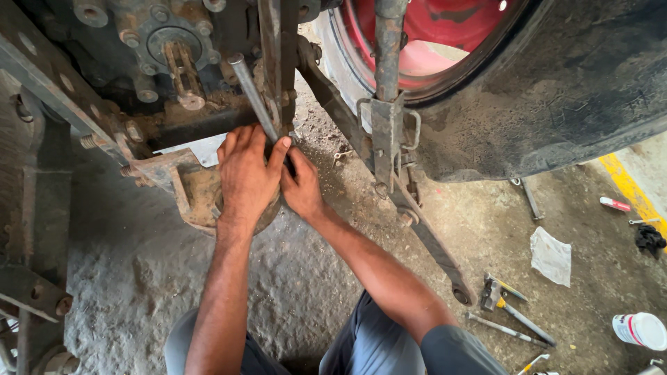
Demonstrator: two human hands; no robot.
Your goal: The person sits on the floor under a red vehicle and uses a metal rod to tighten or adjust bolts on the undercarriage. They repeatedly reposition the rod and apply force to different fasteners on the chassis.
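Both my hands work at the rusty underside of a tractor. My left hand (pixel 246 177) lies flat over a round rusty part (pixel 201 201) below the hitch, fingers spread against a grey metal rod (pixel 251 97) that slants up to the left. My right hand (pixel 300 187) presses in beside it, its fingers tucked behind the left hand and partly hidden. What the right hand's fingers grip cannot be made out.
A big tyre with a red rim (pixel 556 83) fills the top right. A long lift arm (pixel 417 222) runs diagonally to the floor. Wrenches and a hammer (pixel 511 309), a white rag (pixel 552 255), a white container (pixel 643 330) and a black glove (pixel 649 239) lie on the dirty concrete at right.
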